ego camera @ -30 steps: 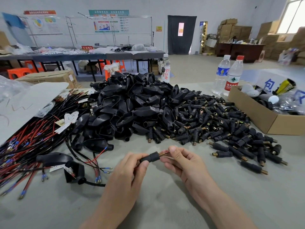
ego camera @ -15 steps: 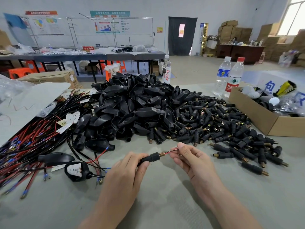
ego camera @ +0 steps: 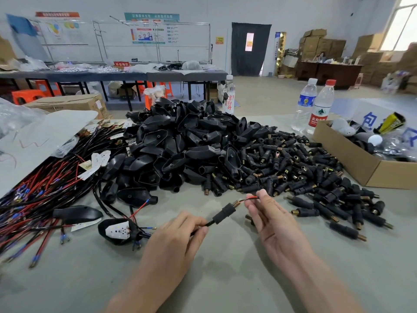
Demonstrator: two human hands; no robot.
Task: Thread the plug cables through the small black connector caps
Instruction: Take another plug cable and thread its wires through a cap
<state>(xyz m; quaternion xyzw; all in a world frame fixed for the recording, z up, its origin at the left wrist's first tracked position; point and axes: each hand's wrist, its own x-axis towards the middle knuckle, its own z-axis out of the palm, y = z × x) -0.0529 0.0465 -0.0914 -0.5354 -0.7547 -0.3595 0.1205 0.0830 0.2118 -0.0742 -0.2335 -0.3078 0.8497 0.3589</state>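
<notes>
Your right hand is pinching the red wires and pulling them farther out of the small black cap between your hands than a moment ago. Your left hand is pinching the cable just behind the cap, so this one is getting threaded

Two water bottles just beside cardboard box; orange stools behind.
</notes>
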